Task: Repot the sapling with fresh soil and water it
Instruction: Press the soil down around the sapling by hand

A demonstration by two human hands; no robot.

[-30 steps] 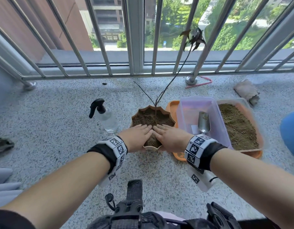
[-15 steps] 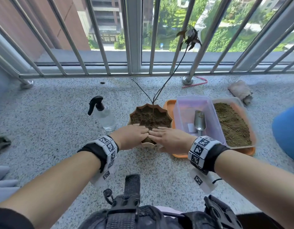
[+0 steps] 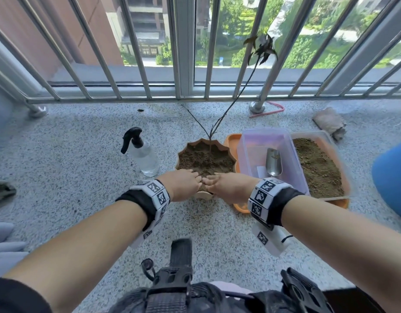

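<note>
Sapling (image 3: 210,141) stands planted in soil in the scalloped pot (image 3: 226,148) on the floor, between spray bottle (image 3: 144,155) and orange tray (image 3: 232,141). Both hands hide the pot's near rim. Left hand (image 3: 181,185) and right hand (image 3: 231,187) lie palm-down on the soil, fingers relaxed, gripping nothing; fingertips partly buried, hard to make out. Scoop (image 3: 273,164) handle hidden behind right wrist.

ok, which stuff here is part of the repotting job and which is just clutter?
In the job:
- left hand and right hand, pressing soil in the scalloped pot
- sapling
- spray bottle
- metal scoop in the clear tub
- soil tray

Lying about:
- crumpled cloth
- pink string
- blue object
</note>
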